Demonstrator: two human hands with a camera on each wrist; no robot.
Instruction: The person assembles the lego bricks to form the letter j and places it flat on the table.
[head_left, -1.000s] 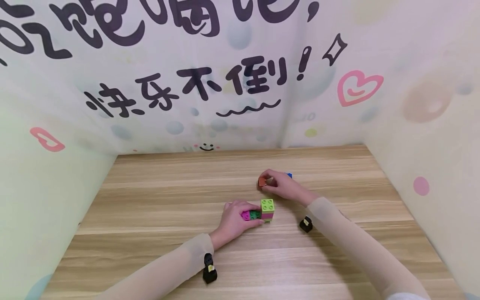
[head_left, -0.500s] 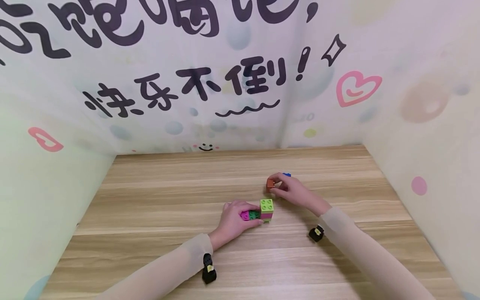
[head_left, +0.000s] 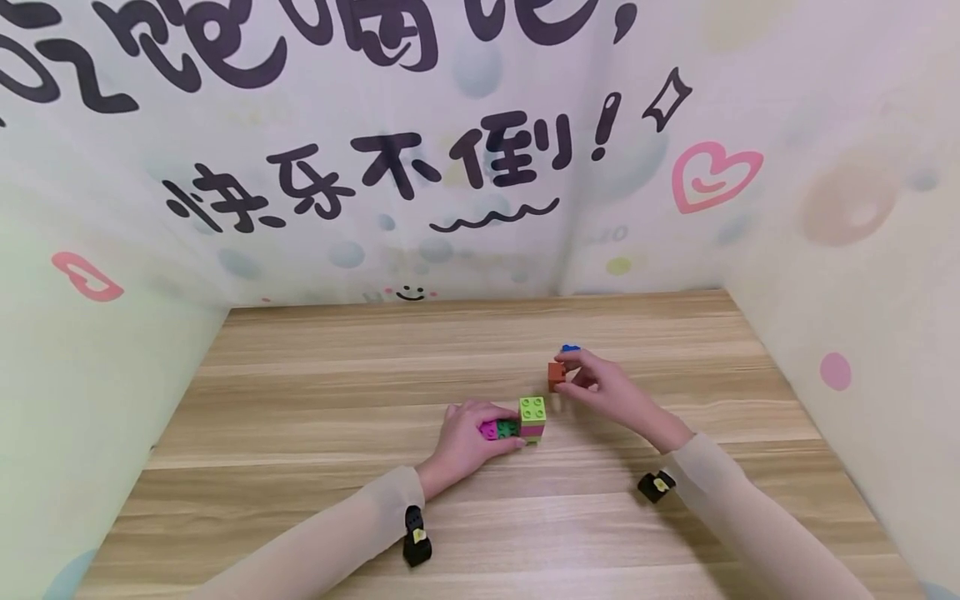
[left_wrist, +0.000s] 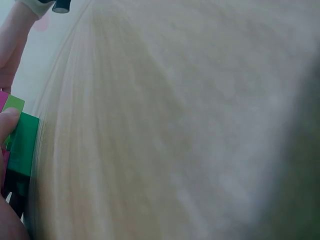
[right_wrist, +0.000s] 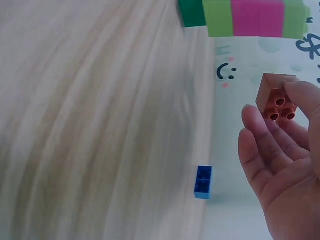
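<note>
My right hand (head_left: 607, 392) pinches a small orange-brown toy brick (head_left: 556, 377) above the table, behind and right of the stack. In the right wrist view the brick (right_wrist: 275, 85) lies on its side, studs facing my palm, between thumb and fingertips. My left hand (head_left: 468, 446) grips a stack of toy bricks from the left, thumb in front and fingers behind. A lime brick (head_left: 532, 410) tops the stack, with a magenta brick (right_wrist: 257, 19) under it and dark green (right_wrist: 192, 12) at the bottom. Magenta studs (head_left: 490, 430) and green studs (head_left: 507, 428) show between my left thumb and fingers.
A blue brick (head_left: 571, 348) stands on the wooden table (head_left: 337, 367) just behind my right hand. White printed walls (head_left: 480, 258) close off the back and both sides. A black device (head_left: 417, 537) sits at my left wrist, another black device (head_left: 656, 486) at my right.
My right hand has moved right and slightly nearer with the orange-brown brick, uncovering more of the blue brick's left side. My left hand and the stack have stayed in place.
</note>
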